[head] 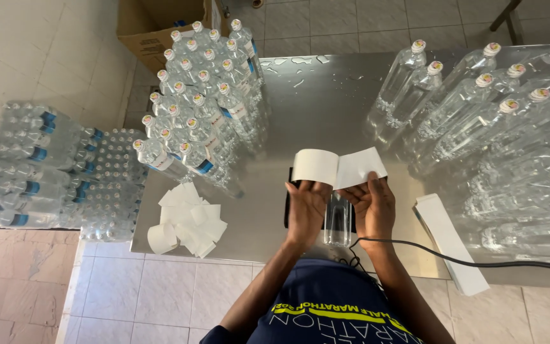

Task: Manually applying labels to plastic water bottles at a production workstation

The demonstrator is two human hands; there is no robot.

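Observation:
Both my hands hold a white paper strip (pixel 337 168) above the steel table (pixel 326 102). My left hand (pixel 305 207) grips its curled left part and my right hand (pixel 370 202) pinches the right part. Below them a clear plastic bottle (pixel 337 220) lies on a flat black device (pixel 288 210) at the table's near edge.
Labelled capped bottles (pixel 202 108) crowd the table's left side; unlabelled ones (pixel 498 121) fill the right. Loose white paper pieces (pixel 186 220) lie at the near left. A white stack of strips (pixel 450 242) and a black cable (pixel 466 260) are at the right. Wrapped bottle packs (pixel 52 165) and a cardboard box (pixel 154 28) sit on the floor.

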